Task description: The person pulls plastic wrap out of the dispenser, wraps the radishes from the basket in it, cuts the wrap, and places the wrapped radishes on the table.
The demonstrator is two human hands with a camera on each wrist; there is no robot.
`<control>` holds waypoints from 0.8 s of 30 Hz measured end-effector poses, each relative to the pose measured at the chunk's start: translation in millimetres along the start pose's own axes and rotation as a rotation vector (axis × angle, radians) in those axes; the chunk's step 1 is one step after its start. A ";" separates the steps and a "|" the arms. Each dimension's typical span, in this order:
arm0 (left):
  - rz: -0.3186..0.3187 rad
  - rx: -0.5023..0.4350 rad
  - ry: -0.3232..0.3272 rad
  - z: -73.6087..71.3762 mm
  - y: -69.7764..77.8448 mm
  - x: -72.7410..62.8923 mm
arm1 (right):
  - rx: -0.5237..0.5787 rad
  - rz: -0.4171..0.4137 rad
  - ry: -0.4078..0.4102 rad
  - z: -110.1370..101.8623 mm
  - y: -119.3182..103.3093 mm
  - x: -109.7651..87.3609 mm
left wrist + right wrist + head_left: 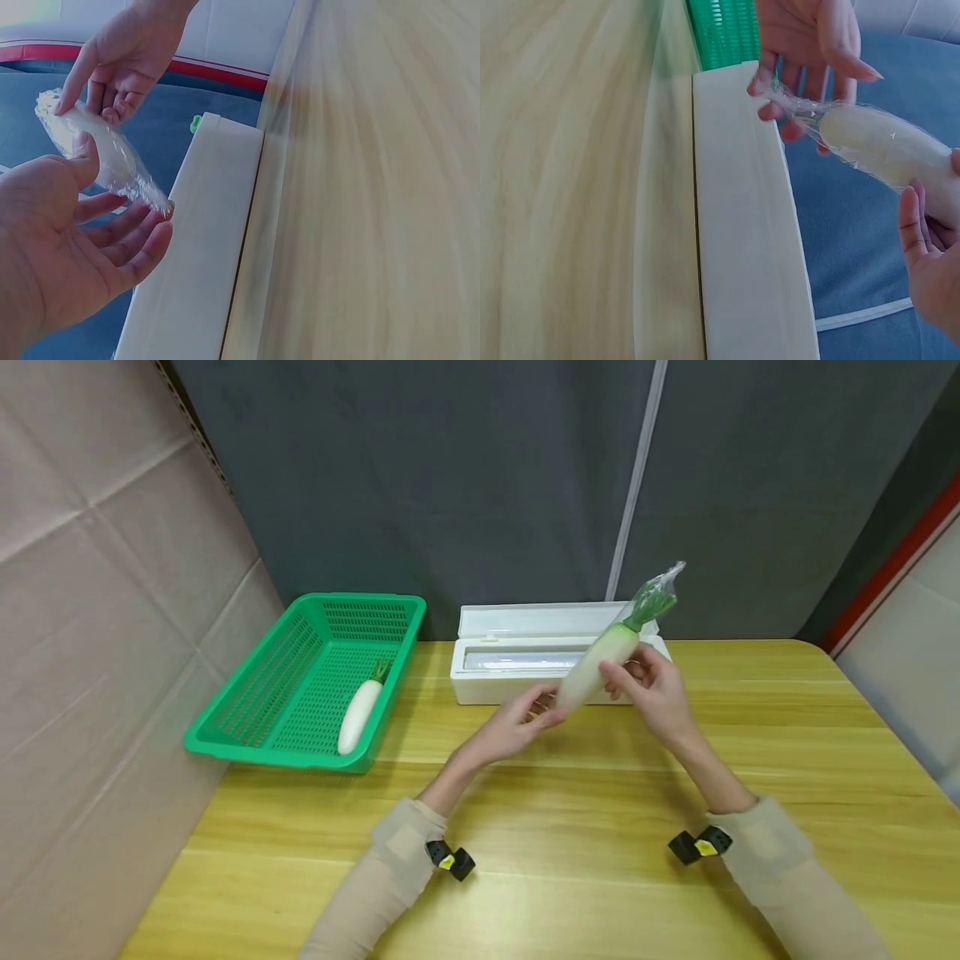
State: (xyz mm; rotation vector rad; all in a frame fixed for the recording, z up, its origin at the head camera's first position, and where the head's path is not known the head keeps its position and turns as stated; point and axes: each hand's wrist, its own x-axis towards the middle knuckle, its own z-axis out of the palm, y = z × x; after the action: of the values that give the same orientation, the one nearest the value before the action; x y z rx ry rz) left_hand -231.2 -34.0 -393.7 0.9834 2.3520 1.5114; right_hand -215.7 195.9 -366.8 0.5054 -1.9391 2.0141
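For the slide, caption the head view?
Both hands hold a film-wrapped radish above the table.

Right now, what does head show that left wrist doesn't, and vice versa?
Only head: the green basket with a bare radish lying in it, the wrapped radish's green top, both sleeves, and the box open with its lid up. Only left wrist: the left hand's palm up close, fingers spread under the film-covered tip. Both: the wrapped radish held off the table between the left hand and the right hand, in front of the box.
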 end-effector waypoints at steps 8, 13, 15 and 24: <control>-0.014 0.057 0.053 -9.2 -6.9 -5.6 | -0.002 0.003 0.043 -12.2 -1.6 3.0; -0.004 0.076 0.082 -13.9 -11.1 -7.4 | -0.059 0.017 0.059 -20.0 -1.7 2.6; 0.004 0.083 0.097 -15.8 -12.6 -7.8 | -0.071 0.021 0.064 -23.0 -1.5 2.6; 0.038 0.115 0.200 -27.7 -17.5 -13.2 | -0.075 0.036 0.076 -35.6 -0.3 2.4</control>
State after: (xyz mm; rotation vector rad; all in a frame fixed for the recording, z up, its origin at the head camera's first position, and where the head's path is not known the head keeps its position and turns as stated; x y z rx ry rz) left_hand -241.9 -67.3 -398.4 0.9471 2.5977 1.5713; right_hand -219.4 231.5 -366.4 0.3739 -1.9828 1.9441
